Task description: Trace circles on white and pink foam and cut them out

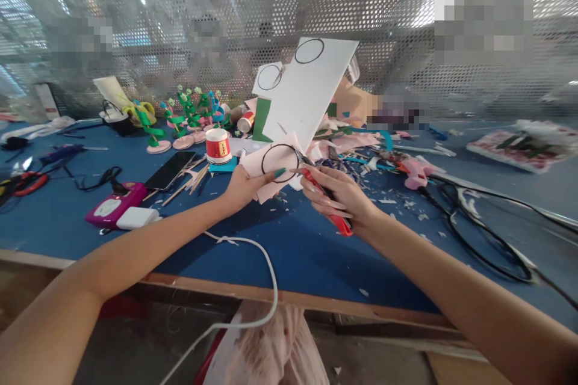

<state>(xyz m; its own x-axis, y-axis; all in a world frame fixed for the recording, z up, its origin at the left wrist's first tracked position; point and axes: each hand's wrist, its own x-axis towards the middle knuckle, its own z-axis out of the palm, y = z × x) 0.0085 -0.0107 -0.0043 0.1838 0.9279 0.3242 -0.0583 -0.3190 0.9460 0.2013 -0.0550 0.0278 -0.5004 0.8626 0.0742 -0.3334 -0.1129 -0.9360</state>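
Observation:
My left hand pinches a pale pink sheet with a black circle drawn on it, thumb on top near the circle's lower edge. Closed around the red handles of a pair of scissors is my right hand. The scissor blades meet the sheet at the circle's right side; their tips are partly hidden, so I cannot tell how deep they sit. Just behind rises a large white sheet with a black circle near its top. A smaller white piece beside it also bears a circle.
A red-and-white paper cup, a phone and a purple power strip lie to the left. Behind them stand several green paper plants on pink bases. A pink glue gun, black cables and paper scraps spread to the right.

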